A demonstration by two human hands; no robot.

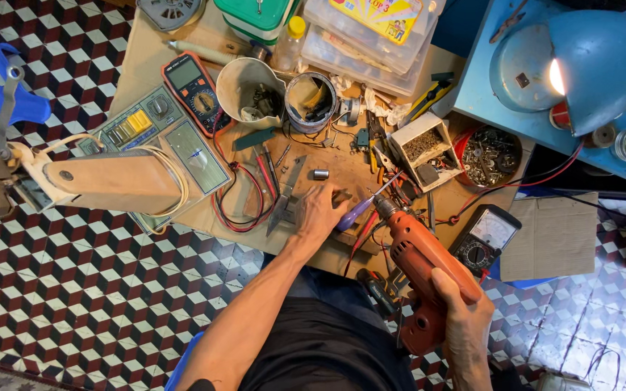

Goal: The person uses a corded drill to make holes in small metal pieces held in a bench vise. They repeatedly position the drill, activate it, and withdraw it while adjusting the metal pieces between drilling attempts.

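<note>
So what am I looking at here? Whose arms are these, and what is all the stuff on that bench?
There is no machine here: a person wears a camera on the head, so the one picture looks straight down at their own two arms. The right hand grips an orange drill, its tip aimed at the bench. The left hand presses down on a small part by a purple-handled screwdriver; what lies under the palm is hidden. Around them are an orange meter, a black meter, red and black leads, a white cup, a tin and a red bowl of metal bits. A blue lamp shines from the upper right. The floor is tiled.
</note>
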